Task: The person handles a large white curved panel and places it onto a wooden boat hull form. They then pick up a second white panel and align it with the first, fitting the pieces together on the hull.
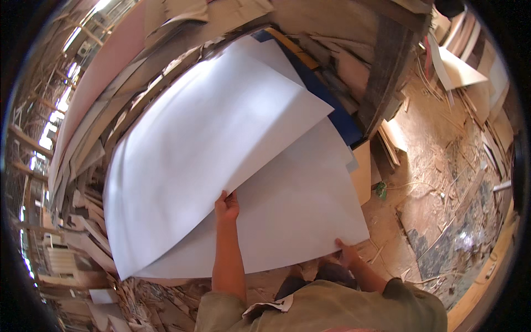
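Observation:
A large, thin, slightly glossy white upper sheet [188, 138] lies slanted over a lower white sheet [298, 199], its near edge lifted into a gentle curve. My left hand [227, 207] is closed on that raised edge, thumb on top, with the fingers partly hidden. At the lower sheet's near right corner, my right hand [346, 255] pinches the rim, thumb above and fingers mostly out of sight beneath. Under the far right side of the sheets a dark blue panel [337, 119] shows.
Warped boards and veneer sheets [105, 83] are stacked along the left. A dark wooden post [387, 72] stands beyond the sheets on the right. Scraps and strips litter the brown floor [426, 149], and more offcuts [459, 72] lean at the far right.

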{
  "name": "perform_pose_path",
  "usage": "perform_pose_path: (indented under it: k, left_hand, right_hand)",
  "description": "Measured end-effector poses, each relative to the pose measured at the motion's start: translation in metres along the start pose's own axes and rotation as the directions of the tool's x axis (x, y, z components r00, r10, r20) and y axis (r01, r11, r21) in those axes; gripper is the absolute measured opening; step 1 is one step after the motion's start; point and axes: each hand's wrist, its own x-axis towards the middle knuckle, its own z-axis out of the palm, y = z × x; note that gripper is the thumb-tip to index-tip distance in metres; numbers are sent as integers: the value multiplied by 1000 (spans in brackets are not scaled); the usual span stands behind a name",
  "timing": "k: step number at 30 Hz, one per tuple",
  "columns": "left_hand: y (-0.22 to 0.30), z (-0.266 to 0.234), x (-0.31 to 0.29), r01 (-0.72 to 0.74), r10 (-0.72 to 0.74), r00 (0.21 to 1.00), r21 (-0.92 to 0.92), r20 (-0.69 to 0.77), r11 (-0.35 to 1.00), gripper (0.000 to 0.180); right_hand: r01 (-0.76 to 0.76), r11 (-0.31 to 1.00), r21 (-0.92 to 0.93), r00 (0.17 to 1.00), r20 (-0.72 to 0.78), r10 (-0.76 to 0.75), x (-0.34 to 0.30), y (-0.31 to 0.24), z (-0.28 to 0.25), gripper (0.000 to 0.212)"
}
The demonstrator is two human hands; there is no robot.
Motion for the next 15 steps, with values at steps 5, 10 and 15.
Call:
perform_pose_path:
  k: [5, 10, 15]
  left_hand:
    - [-34, -26, -19, -114, 66, 992, 984, 106, 135, 52]
    - [-47, -81, -54, 117, -119, 993, 193, 1, 974, 34]
    - [-31, -216, -153, 140, -148, 989, 365, -4, 921, 28]
  right_hand:
    - [-87, 989, 123, 993, 85, 77, 4, 24, -28, 35]
    - [-215, 975, 54, 977, 8, 215, 13, 13, -41, 33]
    - [-342, 936, -79, 912, 211, 351, 35, -4, -56, 40]
